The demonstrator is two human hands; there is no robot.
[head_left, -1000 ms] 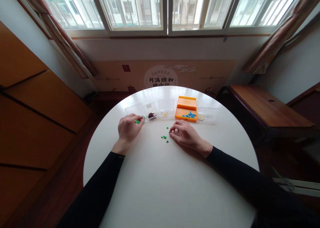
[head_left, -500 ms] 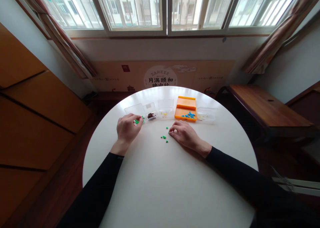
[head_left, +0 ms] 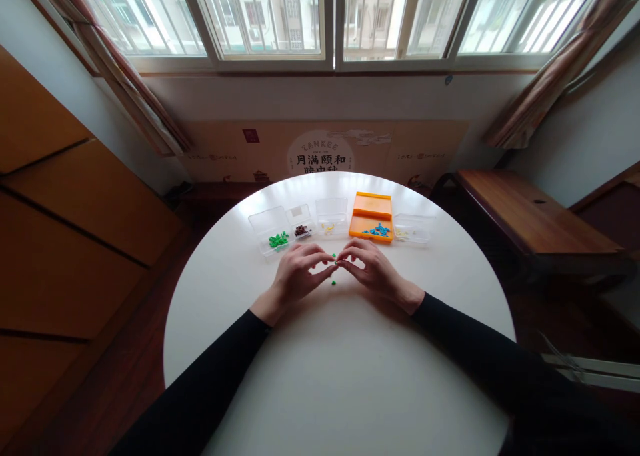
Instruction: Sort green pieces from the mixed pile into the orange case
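Note:
My left hand point(head_left: 296, 273) and my right hand point(head_left: 369, 267) meet fingertip to fingertip over the round white table point(head_left: 340, 363). A small green piece point(head_left: 337, 263) is pinched between the fingertips of both hands. Another loose green piece point(head_left: 333, 283) lies on the table just below the fingers, and one more point(head_left: 333, 255) just above. Behind my left hand a clear box point(head_left: 270, 231) holds several green pieces point(head_left: 278, 239).
A row of small boxes runs along the far side: a clear one with dark brown pieces point(head_left: 301, 222), a clear one with yellowish pieces point(head_left: 332, 217), an orange tray point(head_left: 371, 217) with blue pieces, a clear box point(head_left: 413, 229) at right. A wooden bench point(head_left: 530, 213) stands right of the table.
My left hand has left the clear box with green pieces and moved right to meet my right hand. Fewer loose green pieces show on the table.

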